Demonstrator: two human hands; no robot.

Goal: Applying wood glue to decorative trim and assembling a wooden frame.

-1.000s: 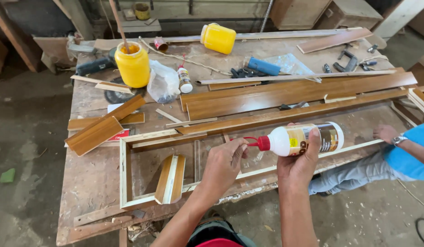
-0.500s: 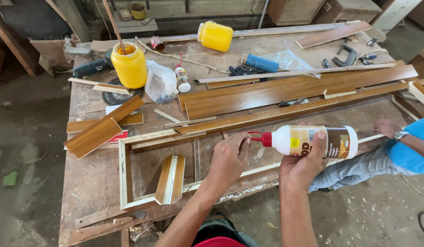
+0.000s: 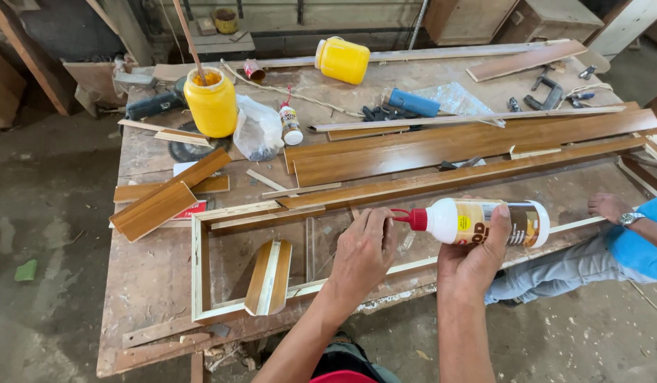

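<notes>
A glue bottle [image 3: 484, 222] is held on its side in the right hand [image 3: 474, 262], fingers wrapped round it, above the near side of the table [image 3: 151, 298]. Its red tip [image 3: 411, 218] is touched by the fingers of the left hand [image 3: 362, 255], near the frame [image 3: 199, 262]. If the bottle is squeezed too hard, glue could be spilled on the fingers. The frame could be bumped crooked. Another person's hand [image 3: 606, 207] is rested at the right.
</notes>
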